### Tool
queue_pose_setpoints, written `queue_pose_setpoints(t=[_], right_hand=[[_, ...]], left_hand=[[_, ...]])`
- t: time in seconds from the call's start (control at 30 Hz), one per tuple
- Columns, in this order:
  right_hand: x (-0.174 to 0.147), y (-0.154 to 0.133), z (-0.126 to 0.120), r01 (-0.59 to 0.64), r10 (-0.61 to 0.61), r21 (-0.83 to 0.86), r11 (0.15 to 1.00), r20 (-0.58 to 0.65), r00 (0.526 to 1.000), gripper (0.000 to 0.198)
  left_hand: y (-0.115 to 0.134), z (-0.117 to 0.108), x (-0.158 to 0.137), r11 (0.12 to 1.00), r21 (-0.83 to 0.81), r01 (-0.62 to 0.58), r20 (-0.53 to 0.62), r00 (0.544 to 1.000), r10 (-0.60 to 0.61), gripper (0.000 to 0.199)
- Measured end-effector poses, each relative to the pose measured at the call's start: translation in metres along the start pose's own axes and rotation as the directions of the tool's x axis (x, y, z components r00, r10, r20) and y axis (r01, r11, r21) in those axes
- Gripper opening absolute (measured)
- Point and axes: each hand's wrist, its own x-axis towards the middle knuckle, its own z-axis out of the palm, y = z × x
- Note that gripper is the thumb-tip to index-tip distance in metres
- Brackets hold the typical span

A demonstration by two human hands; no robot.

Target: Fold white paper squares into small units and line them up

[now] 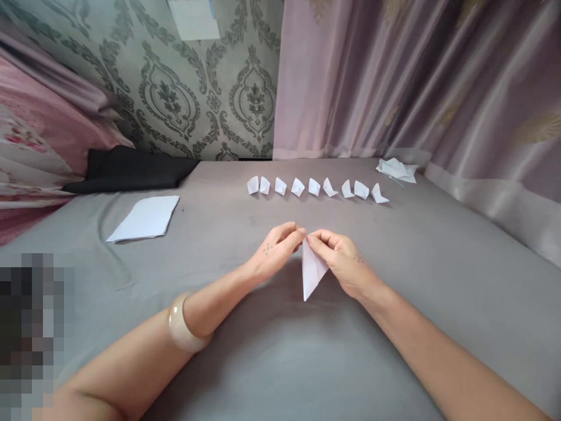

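Observation:
A folded sheet of white paper [312, 273] hangs between my hands above the grey cloth, its long point aimed down toward me. My left hand [278, 248] pinches its top left corner between thumb and fingers. At the top right edge, my right hand [344, 254] is closed on the same paper, with the thumb lying over it. Beyond my hands stands a row of several small folded paper pieces [298, 187], each with raised pointed ends.
A stack of white paper [146, 218] lies to the left on the grey sheet [210, 204]. Crumpled white paper pieces [397, 169] rest at the far right by the pink curtain [350, 76]. Black fabric [135, 168] lies at the back left, before a patterned wall [197, 88].

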Motion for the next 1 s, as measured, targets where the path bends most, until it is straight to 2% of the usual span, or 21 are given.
queue_pose_setpoints(t=[0.17, 0.37, 0.5, 0.63, 0.87, 1.0], right_hand=[[0.002, 0.004, 0.001, -0.016, 0.016, 0.094, 0.995, 0.004, 1.0, 0.03], [0.002, 0.006, 0.005, 0.013, -0.022, 0.177, 0.984, 0.051, 0.998, 0.029], [0.002, 0.008, 0.008, 0.02, -0.03, 0.208, 0.978, 0.042, 0.999, 0.029], [0.003, 0.011, 0.009, 0.028, -0.035, 0.195, 0.98, 0.03, 0.999, 0.031], [0.004, 0.012, 0.004, 0.061, -0.067, 0.167, 0.984, 0.03, 0.997, 0.032], [0.006, 0.009, -0.004, 0.078, -0.078, 0.207, 0.975, -0.004, 0.997, 0.026]], left_hand=[[0.0, 0.003, 0.001, 0.979, -0.197, 0.043, 0.056, 0.998, -0.032, 0.036], [0.001, 0.008, -0.001, 0.936, -0.341, 0.086, 0.009, 0.996, -0.089, 0.035], [0.0, 0.01, -0.002, 0.927, -0.366, 0.085, -0.03, 0.994, -0.103, 0.035], [-0.003, 0.01, -0.001, 0.937, -0.347, 0.047, -0.038, 0.997, -0.064, 0.037], [-0.006, 0.005, -0.002, 0.988, -0.114, -0.101, -0.127, 0.988, 0.087, 0.035], [-0.005, 0.003, -0.002, 0.957, -0.279, -0.077, -0.107, 0.993, 0.049, 0.034]])
